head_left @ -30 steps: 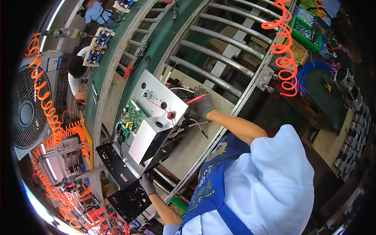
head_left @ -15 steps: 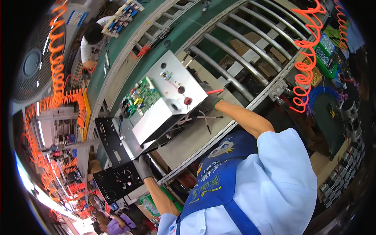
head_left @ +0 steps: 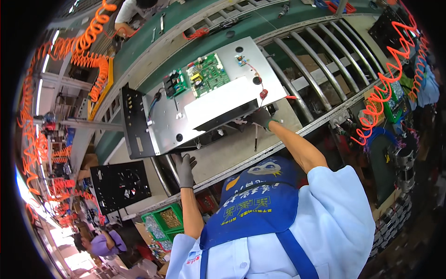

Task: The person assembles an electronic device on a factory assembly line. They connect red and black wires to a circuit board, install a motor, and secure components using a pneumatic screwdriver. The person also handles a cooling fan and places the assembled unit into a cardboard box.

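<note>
A silver metal chassis (head_left: pixel 165 128) lies across the conveyor in front of me, with a black end panel (head_left: pixel 138 123) at its left. A green circuit board (head_left: pixel 208 74) and a smaller board (head_left: pixel 175 83) are mounted on its top. My left hand (head_left: pixel 186 170), in a grey glove, is just off the chassis's near left corner, fingers apart and holding nothing. Also gloved, my right hand (head_left: pixel 261 118) is at the near right edge, beside loose wires (head_left: pixel 256 137). Its fingers are hidden under the chassis and wires, so their grip does not show.
A black perforated plate (head_left: pixel 121 185) lies to the left of my left hand. Metal rollers (head_left: pixel 297 76) run off to the right. Orange coiled hoses (head_left: pixel 371 109) hang at both sides. Green bins (head_left: pixel 169 217) of small parts stand below the conveyor's near edge.
The chassis has come down from a tilt to lie flatter and has turned more square to me. My left hand has let go of its near left corner. The right hand stays at the right end.
</note>
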Demonstrator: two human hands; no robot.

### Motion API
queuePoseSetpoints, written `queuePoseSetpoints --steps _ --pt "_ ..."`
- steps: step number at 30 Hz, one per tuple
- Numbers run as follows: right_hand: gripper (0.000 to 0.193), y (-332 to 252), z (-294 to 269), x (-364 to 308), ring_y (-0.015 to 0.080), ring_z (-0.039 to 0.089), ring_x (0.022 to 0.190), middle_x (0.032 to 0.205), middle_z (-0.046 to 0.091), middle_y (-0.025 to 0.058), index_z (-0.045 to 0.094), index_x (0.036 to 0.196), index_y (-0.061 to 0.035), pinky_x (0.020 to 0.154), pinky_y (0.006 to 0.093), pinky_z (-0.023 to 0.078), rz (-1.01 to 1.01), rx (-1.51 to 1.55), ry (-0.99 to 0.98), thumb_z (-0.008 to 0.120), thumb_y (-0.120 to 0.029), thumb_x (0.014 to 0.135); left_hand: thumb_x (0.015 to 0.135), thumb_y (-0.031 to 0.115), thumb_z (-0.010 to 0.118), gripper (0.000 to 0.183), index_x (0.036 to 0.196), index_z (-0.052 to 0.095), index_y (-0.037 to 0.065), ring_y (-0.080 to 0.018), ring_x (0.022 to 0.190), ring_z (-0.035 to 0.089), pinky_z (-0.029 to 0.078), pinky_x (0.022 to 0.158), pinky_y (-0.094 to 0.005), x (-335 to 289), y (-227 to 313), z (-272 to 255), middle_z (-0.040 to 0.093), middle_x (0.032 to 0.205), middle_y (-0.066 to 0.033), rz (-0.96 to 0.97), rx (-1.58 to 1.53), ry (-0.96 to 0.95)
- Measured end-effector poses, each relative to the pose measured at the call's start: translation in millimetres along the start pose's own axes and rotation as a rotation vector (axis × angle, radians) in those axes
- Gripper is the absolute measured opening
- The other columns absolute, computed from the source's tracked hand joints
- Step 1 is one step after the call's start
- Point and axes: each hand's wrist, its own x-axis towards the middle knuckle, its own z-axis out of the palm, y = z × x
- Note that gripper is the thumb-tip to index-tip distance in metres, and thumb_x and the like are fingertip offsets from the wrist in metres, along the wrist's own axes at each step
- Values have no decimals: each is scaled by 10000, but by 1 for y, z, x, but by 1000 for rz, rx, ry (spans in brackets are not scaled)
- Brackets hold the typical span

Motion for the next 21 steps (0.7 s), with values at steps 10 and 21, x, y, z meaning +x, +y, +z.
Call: queuePoseSetpoints --steps 10,21 --pt "549 46 11 -92 455 557 1207 1316 558 288 499 1330 -4 991 520 476 112 -116 195 584 -282 864 982 183 555 517 1433 438 -40 -270 1023 671 588 828 -369 -32 -50 34 592 1266 -184 -217 35 -157" --pt "285 83 56 -21 477 635 1024 1037 671 280 628 1072 26 895 525 514 102 -239 217 568 -205 916 977 222 579 442 1326 559 -48 -220 956 686 571 780 -331 -37 -33 59 655 1173 -157 -57 137 -226"
